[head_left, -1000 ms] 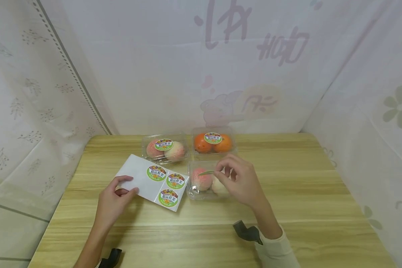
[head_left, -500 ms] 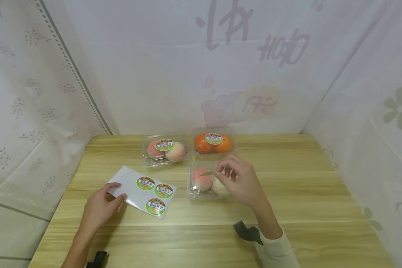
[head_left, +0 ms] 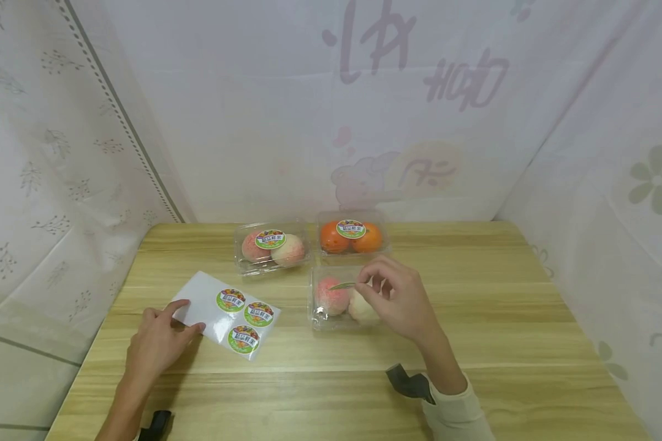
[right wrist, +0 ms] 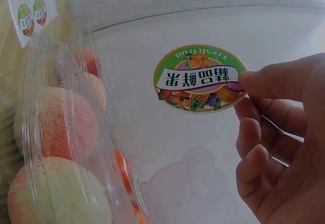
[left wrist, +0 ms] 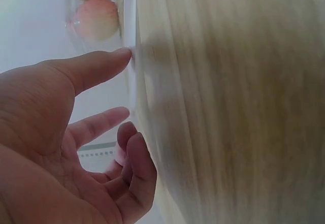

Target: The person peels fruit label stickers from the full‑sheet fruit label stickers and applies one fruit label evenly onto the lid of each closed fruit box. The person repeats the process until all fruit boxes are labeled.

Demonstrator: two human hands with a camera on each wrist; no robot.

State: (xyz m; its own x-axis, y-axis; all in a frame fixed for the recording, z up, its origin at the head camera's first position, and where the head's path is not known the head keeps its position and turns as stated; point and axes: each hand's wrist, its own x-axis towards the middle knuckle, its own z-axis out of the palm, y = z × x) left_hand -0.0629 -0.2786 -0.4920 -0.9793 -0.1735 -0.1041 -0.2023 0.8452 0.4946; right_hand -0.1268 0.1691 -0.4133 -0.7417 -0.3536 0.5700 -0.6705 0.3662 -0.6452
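In the head view, my right hand (head_left: 394,297) pinches a round fruit label sticker (head_left: 342,285) by its edge, between thumb and forefinger. The right wrist view shows the printed face of this sticker (right wrist: 200,79). It hangs above a clear plastic box (head_left: 315,321) of two pinkish peaches (head_left: 332,296), partly covered by that hand. Over on the left, a white sheet of label stickers (head_left: 206,306) lies on the table with three round labels on it. My left hand (head_left: 157,343) touches its left part with thumb and forefinger spread apart, as the left wrist view also shows.
Behind stand two more clear boxes, each with a label on its lid: a peach box (head_left: 248,266) at left and a box of orange fruit (head_left: 335,237) at right. The wooden table (head_left: 507,318) ends at a pale curtain (head_left: 254,122).
My left hand has moved the sticker sheet left and toward me, away from the boxes, and the sheet now lies flat. The right hand with the sticker has barely moved.
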